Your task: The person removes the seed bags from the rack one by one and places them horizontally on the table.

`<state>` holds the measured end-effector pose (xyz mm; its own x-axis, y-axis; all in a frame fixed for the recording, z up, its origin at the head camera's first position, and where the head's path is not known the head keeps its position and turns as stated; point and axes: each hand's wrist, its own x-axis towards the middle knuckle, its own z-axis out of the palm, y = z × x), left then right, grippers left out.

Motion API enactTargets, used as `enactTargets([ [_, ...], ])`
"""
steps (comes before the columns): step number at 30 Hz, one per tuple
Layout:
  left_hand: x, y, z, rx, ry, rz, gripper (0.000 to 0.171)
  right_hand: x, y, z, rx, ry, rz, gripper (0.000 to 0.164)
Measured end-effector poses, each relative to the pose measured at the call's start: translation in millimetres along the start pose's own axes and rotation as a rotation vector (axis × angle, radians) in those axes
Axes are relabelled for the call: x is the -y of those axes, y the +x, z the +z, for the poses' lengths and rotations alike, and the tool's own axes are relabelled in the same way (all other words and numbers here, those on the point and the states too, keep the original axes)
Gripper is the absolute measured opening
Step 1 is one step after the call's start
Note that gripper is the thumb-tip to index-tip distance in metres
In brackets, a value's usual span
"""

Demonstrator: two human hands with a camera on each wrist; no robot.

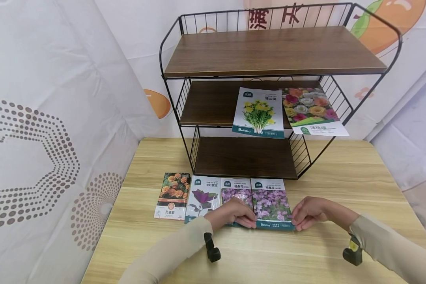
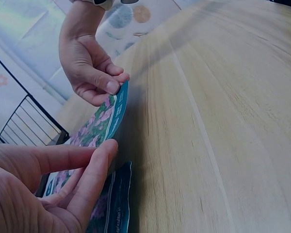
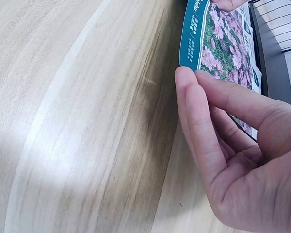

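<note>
Both hands hold one seed packet with pink-purple flowers and a teal bottom band, at the right end of a row on the table. My left hand pinches its lower left corner; my right hand pinches the lower right corner. In the left wrist view the packet's near edge is lifted off the wood. Beside it lies a matching flower packet, partly hidden by my left hand and forearm. Further left are a purple-leaf packet and an orange marigold packet.
A black wire rack with brown shelves stands behind the row. On its middle shelf a yellow-flower packet and a mixed-flower packet lean over the front edge. The wooden table extends to both sides; patterned cloth hangs behind.
</note>
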<state>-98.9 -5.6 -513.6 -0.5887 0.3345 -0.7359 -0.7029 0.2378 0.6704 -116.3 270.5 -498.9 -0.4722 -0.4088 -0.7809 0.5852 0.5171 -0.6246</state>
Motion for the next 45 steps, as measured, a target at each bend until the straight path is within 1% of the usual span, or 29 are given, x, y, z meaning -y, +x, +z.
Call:
enactTargets([
  [3, -0.9, 1.1, -0.2, 0.002, 0.018, -0.019, 0.005, 0, 0, 1, -0.003, 0.003, 0.003, 0.006],
  [10, -2.0, 7.5, -0.7, 0.0, 0.049, -0.056, 0.005, -3, 3, 0, -0.009, 0.008, 0.002, 0.016],
  [13, -2.2, 9.6, -0.7, -0.003, 0.062, -0.069, 0.004, -3, 3, 0, -0.017, 0.012, 0.006, 0.016],
  [19, -2.6, 11.8, 1.0, -0.027, 0.085, -0.066, 0.004, -2, 3, 0, -0.028, 0.017, 0.017, 0.013],
  [34, -0.5, 13.0, -0.6, -0.041, 0.118, -0.057, 0.004, -4, 4, 3, -0.036, 0.033, 0.035, 0.014],
  [40, -2.8, 11.6, 1.9, -0.05, 0.115, -0.041, 0.004, -3, 4, 3, -0.045, 0.026, 0.045, 0.015],
  [45, -4.3, 10.1, 3.8, -0.062, 0.102, -0.042, 0.005, -3, 5, 1, -0.055, 0.024, 0.054, 0.016],
])
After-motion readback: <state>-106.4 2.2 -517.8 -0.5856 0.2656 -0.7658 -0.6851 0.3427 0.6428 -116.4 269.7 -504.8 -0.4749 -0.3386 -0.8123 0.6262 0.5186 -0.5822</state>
